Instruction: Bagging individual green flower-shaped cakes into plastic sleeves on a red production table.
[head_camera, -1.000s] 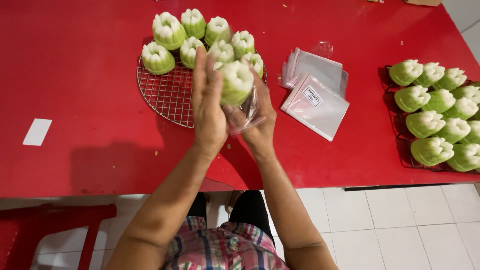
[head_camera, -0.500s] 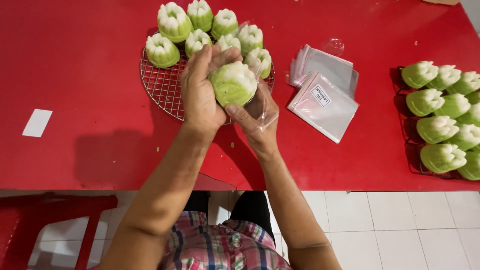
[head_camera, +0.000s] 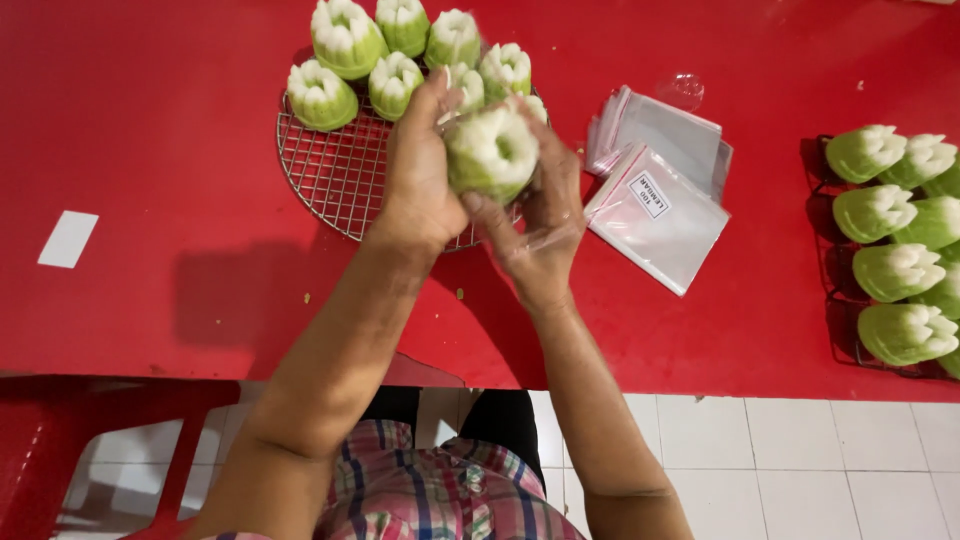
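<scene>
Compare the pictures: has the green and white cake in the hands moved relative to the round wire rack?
Yes. The cake has turned its white top toward the camera and sits slightly lower over the wire rack.

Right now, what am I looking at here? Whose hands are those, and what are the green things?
This picture comes from a camera worn on a person's head, looking down, so you see that person's own two arms. The left hand holds a green and white ring-shaped cake. The right hand holds a thin clear plastic bag just under the cake. Both hands are above a red table. On the table sits a round wire rack with more of the same cakes. Beside it lies a stack of clear bags, and at the right edge another tray holds more cakes lying on their sides. A small white paper lies on the left.
</scene>
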